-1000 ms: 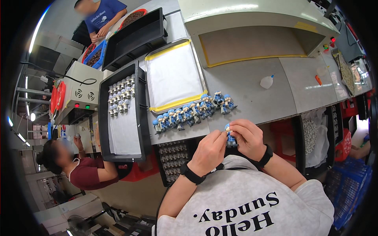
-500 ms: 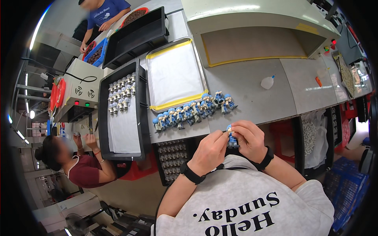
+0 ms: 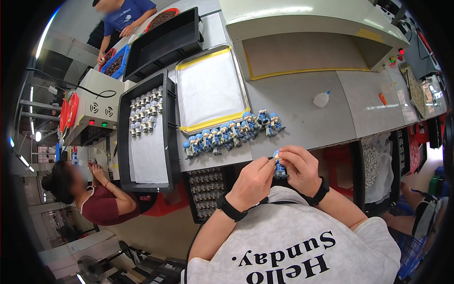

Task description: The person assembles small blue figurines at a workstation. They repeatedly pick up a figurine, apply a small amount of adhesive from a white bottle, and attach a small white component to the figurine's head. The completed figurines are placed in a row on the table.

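Note:
A small blue-and-white figurine (image 3: 280, 168) is held up between my two hands, just off the table's near edge. My right hand (image 3: 301, 165) pinches it from the right, with fingertips over its upper body. From the left, my left hand (image 3: 253, 182) has thumb and forefinger pressed together at the figurine's side; whether a small part sits between them is hidden. Beyond my hands, a row of similar blue-haired figurines (image 3: 226, 136) lies crowded together along the table's front edge.
A metal tray (image 3: 213, 90) lined with white sheet lies behind the row. Left of it, a black bin (image 3: 172, 161) holds several figurines. A pale hooded machine (image 3: 302, 19) spans the back. A squeeze bottle (image 3: 321, 99) stands right. Co-workers sit left (image 3: 106, 206) and far left (image 3: 125, 16).
My hands and the figurine have hardly moved. The co-worker at left has brought both hands together. Someone's bare limb and dark-and-light clothing have come into view at the far right.

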{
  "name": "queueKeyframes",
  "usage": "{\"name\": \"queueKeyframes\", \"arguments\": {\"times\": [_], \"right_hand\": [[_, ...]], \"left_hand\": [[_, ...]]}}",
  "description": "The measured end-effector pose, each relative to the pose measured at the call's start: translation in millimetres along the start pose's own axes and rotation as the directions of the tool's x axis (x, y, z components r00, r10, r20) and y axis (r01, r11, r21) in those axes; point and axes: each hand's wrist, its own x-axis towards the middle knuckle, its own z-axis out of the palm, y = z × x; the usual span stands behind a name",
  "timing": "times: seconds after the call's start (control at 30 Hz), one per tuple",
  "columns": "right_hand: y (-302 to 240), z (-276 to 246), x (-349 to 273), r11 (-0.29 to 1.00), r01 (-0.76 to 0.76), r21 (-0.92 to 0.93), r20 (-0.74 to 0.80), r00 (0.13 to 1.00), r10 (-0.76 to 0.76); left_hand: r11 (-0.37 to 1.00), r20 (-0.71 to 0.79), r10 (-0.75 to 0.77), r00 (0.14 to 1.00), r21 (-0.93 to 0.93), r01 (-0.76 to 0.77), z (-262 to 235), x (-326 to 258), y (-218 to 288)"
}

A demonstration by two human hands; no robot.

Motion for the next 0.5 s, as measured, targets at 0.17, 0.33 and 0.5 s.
{"name": "queueKeyframes", "arguments": {"times": [0.17, 0.33, 0.5], "right_hand": [[-0.5, 4.7, -4.6, 0.969, -0.137, 0.205, -0.103, 0.982, 0.160], [3.1, -1.3, -3.4, 0.997, -0.043, 0.059, -0.038, 0.998, 0.046], [4.6, -0.1, -3.7, 0.998, -0.038, 0.051, -0.046, 0.998, 0.040]], "left_hand": [[1.000, 0.006, 0.000, 1.000, 0.001, 0.000, 0.1, 0.1, -0.5], [1.000, -0.002, 0.006, 1.000, 0.008, -0.006, 0.4, 0.2, -0.1], [1.000, -0.013, 0.005, 1.000, 0.008, -0.005, 1.2, -0.7, -0.6]]}}
